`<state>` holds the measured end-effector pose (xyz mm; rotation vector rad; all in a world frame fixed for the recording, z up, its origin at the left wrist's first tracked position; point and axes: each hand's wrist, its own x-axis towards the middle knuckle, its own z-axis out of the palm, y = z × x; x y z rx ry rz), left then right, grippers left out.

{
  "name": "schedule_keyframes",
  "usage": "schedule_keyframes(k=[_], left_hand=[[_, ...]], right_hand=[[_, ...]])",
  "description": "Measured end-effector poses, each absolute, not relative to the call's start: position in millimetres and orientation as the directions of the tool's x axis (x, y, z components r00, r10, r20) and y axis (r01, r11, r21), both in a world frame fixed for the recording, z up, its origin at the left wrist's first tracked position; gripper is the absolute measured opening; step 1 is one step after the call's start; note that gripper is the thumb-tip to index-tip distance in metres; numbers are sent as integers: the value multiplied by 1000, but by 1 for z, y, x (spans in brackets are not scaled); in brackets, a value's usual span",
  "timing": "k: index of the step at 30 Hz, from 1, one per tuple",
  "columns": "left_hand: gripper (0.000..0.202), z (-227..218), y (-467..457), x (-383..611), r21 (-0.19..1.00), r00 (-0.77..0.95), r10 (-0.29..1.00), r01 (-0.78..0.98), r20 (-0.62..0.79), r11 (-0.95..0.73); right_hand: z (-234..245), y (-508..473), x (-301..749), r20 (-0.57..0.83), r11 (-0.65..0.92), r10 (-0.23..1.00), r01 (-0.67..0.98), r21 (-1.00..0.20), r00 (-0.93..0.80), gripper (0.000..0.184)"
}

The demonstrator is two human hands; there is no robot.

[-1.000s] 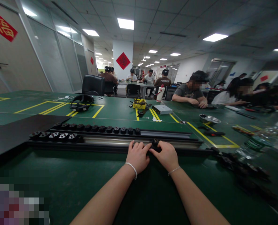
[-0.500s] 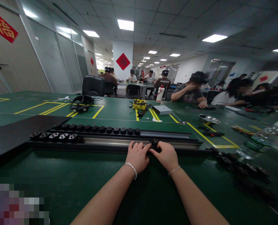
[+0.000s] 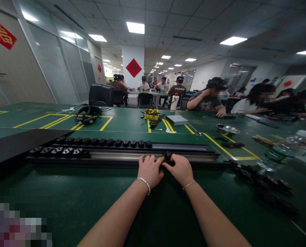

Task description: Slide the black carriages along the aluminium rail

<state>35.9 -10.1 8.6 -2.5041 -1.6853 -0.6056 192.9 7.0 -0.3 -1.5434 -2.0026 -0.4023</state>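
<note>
My right hand (image 3: 180, 168) pinches a small black socket module (image 3: 167, 156) between thumb and fingers, over the channel of the nearer long black track (image 3: 119, 157). Just left of it, my left hand (image 3: 150, 170) is closed over the track's near edge, its index finger reaching to the module. In the left part of this track sits a row of several black socket modules (image 3: 57, 151) with pale metal tops. Behind it lies a second black track (image 3: 180, 146), with several round-faced black sockets (image 3: 110, 142) lined up along its left part.
A dark flat panel (image 3: 13, 144) lies at the left. To the right are a pile of black parts (image 3: 264, 181), a water bottle (image 3: 279, 152) and a metal bowl (image 3: 228, 129). A headset (image 3: 88, 115) and a yellow item (image 3: 151, 114) stand farther back. A co-worker (image 3: 206, 99) sits across the table.
The view has shifted slightly, so the scene sits a little farther left. Both hands stay at the same place on the track, the right still holding the module.
</note>
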Motion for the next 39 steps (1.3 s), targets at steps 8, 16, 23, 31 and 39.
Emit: schedule_keyframes(k=[8, 16, 23, 31, 39], left_hand=[[34, 15, -6, 42, 145, 304, 897, 920, 321, -364], [23, 9, -4, 45, 137, 418, 801, 846, 429, -515], [23, 6, -2, 44, 153, 429, 794, 832, 432, -533], [19, 8, -3, 45, 163, 422, 806, 837, 415, -522], [16, 6, -2, 45, 154, 418, 787, 833, 454, -531]], right_hand=[[3, 5, 193, 594, 287, 787, 952, -110, -169, 32], [0, 7, 193, 599, 286, 786, 949, -131, -154, 26], [2, 7, 193, 588, 283, 794, 950, -135, -153, 27], [2, 6, 193, 587, 282, 794, 951, -129, -156, 26], [-2, 8, 194, 616, 301, 772, 944, -137, -157, 27]])
